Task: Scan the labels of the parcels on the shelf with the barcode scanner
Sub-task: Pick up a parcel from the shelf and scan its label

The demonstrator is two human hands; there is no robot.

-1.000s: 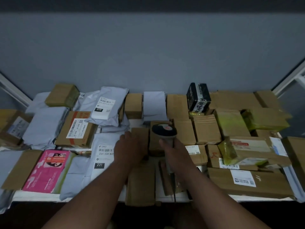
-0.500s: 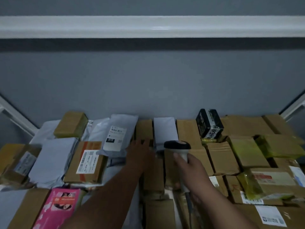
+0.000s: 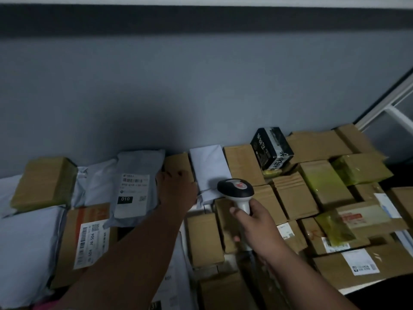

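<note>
Scanner (image 3: 237, 191) gripped in right hand (image 3: 254, 222).

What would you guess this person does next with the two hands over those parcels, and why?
Probably the left hand tips up the small brown cardboard box at the back that it touches, to turn its label into view. That box shows no label on its visible top, and the right hand grips the white barcode scanner with the black head just beside it.

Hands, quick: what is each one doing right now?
Left hand: open, fingers reaching onto a brown box at the back of the shelf.
Right hand: fingers curled round the barcode scanner handle.
</note>
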